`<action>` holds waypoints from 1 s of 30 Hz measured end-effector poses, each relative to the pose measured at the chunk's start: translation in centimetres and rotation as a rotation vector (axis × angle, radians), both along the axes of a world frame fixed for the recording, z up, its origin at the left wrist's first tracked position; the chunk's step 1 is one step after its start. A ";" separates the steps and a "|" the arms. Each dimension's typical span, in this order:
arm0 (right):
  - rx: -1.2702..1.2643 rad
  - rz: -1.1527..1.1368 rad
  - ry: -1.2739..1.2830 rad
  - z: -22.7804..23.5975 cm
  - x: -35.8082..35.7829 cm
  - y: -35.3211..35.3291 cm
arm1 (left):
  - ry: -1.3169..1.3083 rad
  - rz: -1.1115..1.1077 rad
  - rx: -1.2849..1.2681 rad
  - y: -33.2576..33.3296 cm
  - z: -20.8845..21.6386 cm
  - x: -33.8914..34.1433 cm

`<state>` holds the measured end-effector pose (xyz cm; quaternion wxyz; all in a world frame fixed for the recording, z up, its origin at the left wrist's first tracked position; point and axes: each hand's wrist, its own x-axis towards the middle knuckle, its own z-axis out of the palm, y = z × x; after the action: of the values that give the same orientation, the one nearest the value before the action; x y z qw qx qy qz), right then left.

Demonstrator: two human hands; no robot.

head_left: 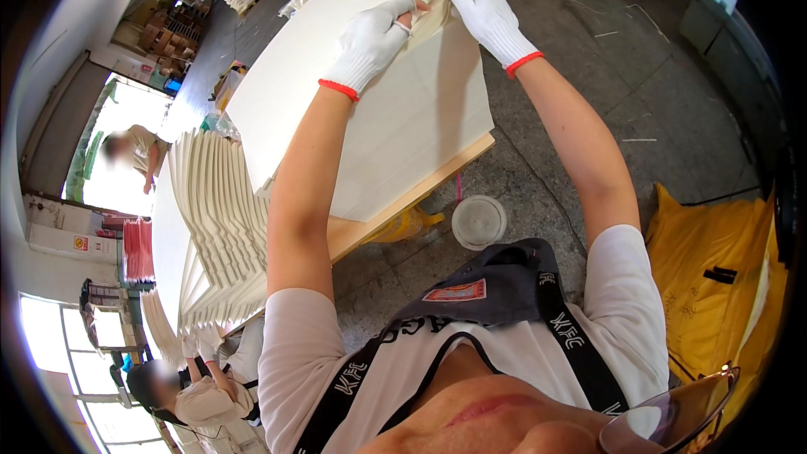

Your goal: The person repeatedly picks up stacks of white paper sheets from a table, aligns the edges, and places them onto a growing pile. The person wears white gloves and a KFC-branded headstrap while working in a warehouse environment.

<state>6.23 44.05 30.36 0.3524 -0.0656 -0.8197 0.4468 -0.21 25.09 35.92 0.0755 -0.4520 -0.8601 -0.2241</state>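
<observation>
Both gloved hands pinch a thin white sheet at the far edge of the paper stack (395, 109): the left hand (370, 38) and right hand (487, 13) grip the sheet (433, 13) between them, lifted off the stack on the wooden worktop (403, 197).

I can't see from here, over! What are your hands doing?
Left hand and right hand, both gloved, pinching the far edge of the top sheet on the white paper stack. Fanned paper piles sit left, apart. Nothing blocking.
</observation>
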 end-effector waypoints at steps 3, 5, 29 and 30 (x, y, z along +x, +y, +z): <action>-0.001 -0.020 -0.017 -0.2 0.0 0.3 | 0.018 0.061 -0.061 0.6 0.5 1.3; -0.001 -0.018 -0.014 -0.1 0.1 0.3 | -0.012 0.044 -0.031 0.5 0.3 1.0; -0.053 -0.011 -0.023 -0.1 0.2 0.5 | 0.042 -0.038 -0.040 0.5 0.1 0.9; -0.044 0.003 -0.013 0.2 0.5 0.7 | 0.077 -0.060 -0.035 0.5 0.0 1.0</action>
<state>6.76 44.72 30.56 0.3449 -0.0747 -0.8121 0.4647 0.75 25.56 35.90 0.0937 -0.4873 -0.8463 -0.1937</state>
